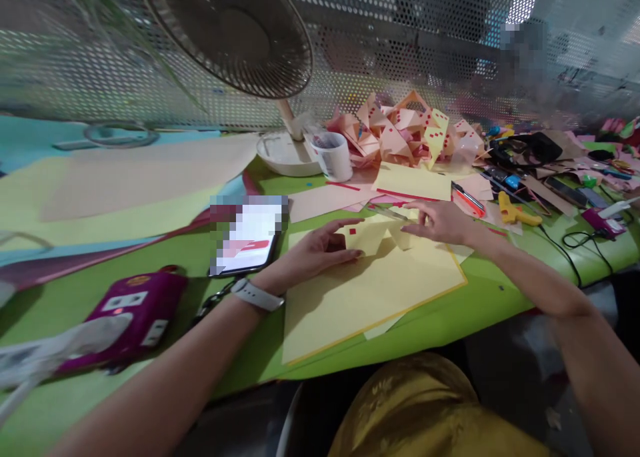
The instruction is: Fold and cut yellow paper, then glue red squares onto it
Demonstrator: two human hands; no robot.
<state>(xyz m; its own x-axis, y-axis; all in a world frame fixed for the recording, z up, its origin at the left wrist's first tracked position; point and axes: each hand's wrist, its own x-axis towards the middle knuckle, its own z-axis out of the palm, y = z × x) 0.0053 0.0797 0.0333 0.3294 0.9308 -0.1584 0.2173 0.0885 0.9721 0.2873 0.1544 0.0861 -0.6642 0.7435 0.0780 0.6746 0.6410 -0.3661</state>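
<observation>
A small folded yellow paper piece [376, 233] with red dots lies on a large yellow sheet [370, 297] on the green table [75, 297]. My left hand [315, 250], a white watch on its wrist, pinches the piece's left side between thumb and fingers. From the right, my right hand [440, 220] grips the same piece with curled fingers.
A phone [247, 237] lies left of my hands, a purple power strip [127, 313] nearer the front left. A desk fan [235, 37] and a white cup [334, 155] stand behind. Folded dotted paper shapes [405, 130], a glue gun [515, 211], a cutter [467, 200] and cables crowd the right.
</observation>
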